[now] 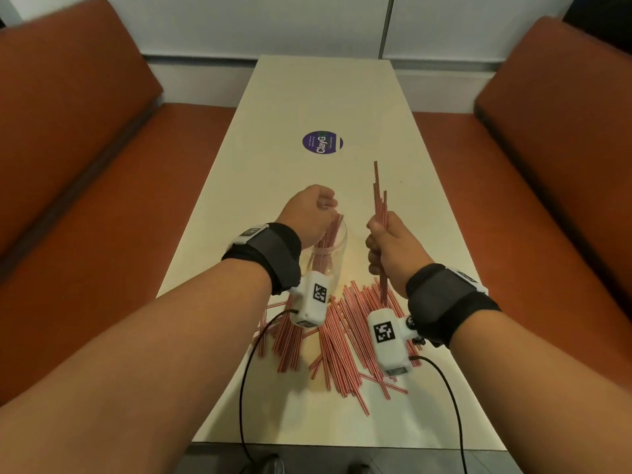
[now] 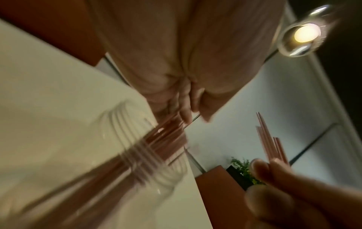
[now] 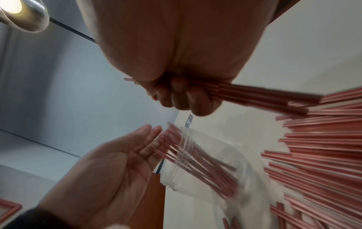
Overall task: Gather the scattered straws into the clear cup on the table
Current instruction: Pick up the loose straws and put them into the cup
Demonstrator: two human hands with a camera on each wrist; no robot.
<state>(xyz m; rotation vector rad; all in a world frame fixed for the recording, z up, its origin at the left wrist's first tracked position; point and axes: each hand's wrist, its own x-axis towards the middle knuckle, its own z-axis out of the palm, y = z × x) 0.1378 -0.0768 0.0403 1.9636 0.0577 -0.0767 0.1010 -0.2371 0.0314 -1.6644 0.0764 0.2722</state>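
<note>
A clear cup point(image 1: 338, 258) stands on the white table point(image 1: 325, 97) with several red-and-white striped straws point(image 1: 329, 236) leaning inside it. My left hand point(image 1: 328, 204) hovers over the cup's mouth; in the right wrist view its palm point(image 3: 125, 156) is open and its straight fingers touch the tops of those straws point(image 3: 176, 144). To the right of the cup, my right hand point(image 1: 379, 241) grips an upright bundle of straws point(image 1: 378, 193), fingers point(image 3: 182, 93) curled round it. A big loose pile of straws point(image 1: 342, 336) lies on the table just behind both wrists.
A round purple sticker point(image 1: 322, 142) lies on the table beyond the hands. Orange benches run along the left point(image 1: 85, 165) and right point(image 1: 547, 165) sides. Black cables point(image 1: 242, 388) hang from the wrist cameras over the near table edge. A lamp point(image 2: 305, 34) hangs overhead.
</note>
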